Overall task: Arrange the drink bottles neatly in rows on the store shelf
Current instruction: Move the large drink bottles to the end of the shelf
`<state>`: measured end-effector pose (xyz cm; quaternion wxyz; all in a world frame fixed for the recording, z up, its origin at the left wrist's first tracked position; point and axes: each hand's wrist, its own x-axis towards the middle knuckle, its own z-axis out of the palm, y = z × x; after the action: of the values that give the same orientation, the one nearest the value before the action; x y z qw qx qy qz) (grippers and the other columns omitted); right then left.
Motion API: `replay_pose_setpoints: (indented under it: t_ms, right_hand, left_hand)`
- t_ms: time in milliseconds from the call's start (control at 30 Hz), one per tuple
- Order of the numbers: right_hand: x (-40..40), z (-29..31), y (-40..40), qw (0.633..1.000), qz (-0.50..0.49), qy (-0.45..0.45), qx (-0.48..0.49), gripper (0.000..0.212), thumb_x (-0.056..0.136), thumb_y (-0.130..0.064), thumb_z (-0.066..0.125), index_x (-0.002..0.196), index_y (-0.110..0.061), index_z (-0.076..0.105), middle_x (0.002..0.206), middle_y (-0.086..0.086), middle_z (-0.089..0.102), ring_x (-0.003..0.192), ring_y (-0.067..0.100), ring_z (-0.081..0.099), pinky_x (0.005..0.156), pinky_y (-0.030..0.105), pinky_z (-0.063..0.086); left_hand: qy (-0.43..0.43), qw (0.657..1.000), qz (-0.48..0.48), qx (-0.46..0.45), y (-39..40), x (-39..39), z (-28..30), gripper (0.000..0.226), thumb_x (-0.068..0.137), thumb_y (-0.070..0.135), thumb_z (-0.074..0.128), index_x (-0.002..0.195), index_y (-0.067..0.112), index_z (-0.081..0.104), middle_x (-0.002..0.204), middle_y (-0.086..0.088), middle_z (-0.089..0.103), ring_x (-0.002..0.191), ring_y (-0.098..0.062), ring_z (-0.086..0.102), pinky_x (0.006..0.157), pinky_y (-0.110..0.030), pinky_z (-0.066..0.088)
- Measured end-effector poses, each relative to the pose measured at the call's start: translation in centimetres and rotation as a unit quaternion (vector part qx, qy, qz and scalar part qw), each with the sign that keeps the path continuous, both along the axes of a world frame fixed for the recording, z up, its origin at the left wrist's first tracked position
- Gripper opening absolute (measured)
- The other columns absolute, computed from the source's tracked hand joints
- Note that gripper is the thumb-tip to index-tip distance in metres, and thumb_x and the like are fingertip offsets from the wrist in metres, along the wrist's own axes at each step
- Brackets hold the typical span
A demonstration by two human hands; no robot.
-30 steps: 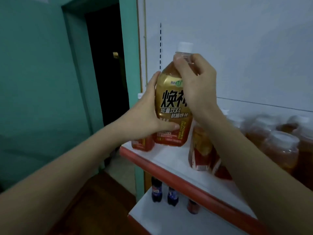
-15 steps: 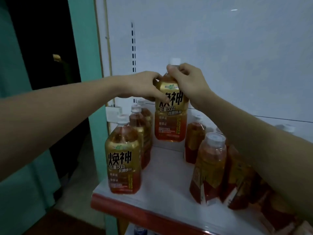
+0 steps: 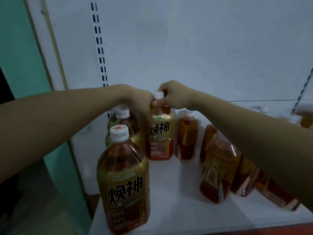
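Note:
A gold-labelled amber drink bottle (image 3: 161,133) with a white cap stands upright at the back of the white shelf (image 3: 177,192). My left hand (image 3: 137,99) grips its neck from the left, and my right hand (image 3: 174,95) pinches the neck and cap from the right. To its left a row of matching bottles runs toward me, with the nearest bottle (image 3: 122,184) at the shelf's front. Right of the held bottle stands another bottle (image 3: 187,136), then several more (image 3: 218,168) partly hidden under my right forearm.
The white back panel (image 3: 186,48) has a slotted upright (image 3: 100,48) on its left. A teal wall (image 3: 22,48) borders the shelf on the left. Bare shelf surface lies between the left row and the right group. More bottles show at the far right edge (image 3: 306,119).
The held bottle has come down from mid-air and now stands on the shelf at the back. Both hands have slid up to its neck and cap. The camera has moved closer and looks down more.

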<state>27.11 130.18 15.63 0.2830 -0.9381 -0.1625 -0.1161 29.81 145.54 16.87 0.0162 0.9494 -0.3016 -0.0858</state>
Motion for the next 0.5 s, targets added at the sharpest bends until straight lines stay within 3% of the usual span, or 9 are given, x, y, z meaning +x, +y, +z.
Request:
replay_pose_setpoints:
  t_ms: [100,233,333,433,500]
  right_hand:
    - [0.6,-0.3,0.1,1.0,-0.015,0.003,-0.007,0.031,0.087,-0.018,0.079,0.108,0.001,0.067,0.092,0.01,0.065,0.072,0.014,0.057,0.062,0.024,0.047]
    - [0.8,-1.1,0.0,0.999,-0.034,0.008,-0.031,0.03,0.089,-0.014,0.076,0.113,0.001,0.068,0.111,0.021,0.07,0.089,0.025,0.061,0.087,0.043,0.053]
    - [0.6,-1.3,-0.3,0.999,-0.047,0.011,-0.026,0.03,0.09,-0.016,0.076,0.111,0.003,0.069,0.11,0.022,0.071,0.1,0.037,0.067,0.093,0.049,0.054]
    - [0.2,-1.1,-0.4,0.997,-0.052,0.016,-0.05,0.033,0.089,-0.022,0.077,0.111,0.002,0.07,0.108,0.019,0.072,0.101,0.036,0.066,0.091,0.046,0.052]
    - [-0.3,-0.8,-0.2,0.995,-0.051,0.015,-0.079,0.041,0.09,-0.027,0.076,0.121,-0.002,0.066,0.114,0.01,0.068,0.102,0.029,0.063,0.091,0.04,0.052]
  left_hand:
    - [0.014,1.0,-0.012,-0.018,0.0,0.9,-0.7,0.041,0.07,0.043,0.086,0.102,0.028,0.066,0.098,0.008,0.073,0.09,-0.011,0.069,0.078,-0.022,0.052]
    - [-0.062,0.997,-0.035,0.032,-0.4,1.5,-1.3,0.05,0.07,0.06,0.079,0.101,0.023,0.065,0.094,0.006,0.067,0.082,-0.008,0.059,0.065,-0.021,0.043]
    - [-0.065,0.997,-0.027,0.031,-0.2,2.2,-1.2,0.061,0.068,0.063,0.078,0.106,0.017,0.068,0.098,0.0,0.07,0.087,-0.015,0.063,0.069,-0.025,0.047]
    - [-0.039,0.999,-0.028,0.01,0.3,2.8,-0.8,0.06,0.071,0.061,0.077,0.11,0.016,0.069,0.104,0.001,0.07,0.094,-0.016,0.063,0.079,-0.029,0.049]
    - [-0.031,0.999,-0.039,0.006,0.5,2.4,-0.2,0.061,0.075,0.06,0.074,0.116,0.016,0.068,0.111,0.001,0.068,0.102,-0.016,0.061,0.087,-0.03,0.048]
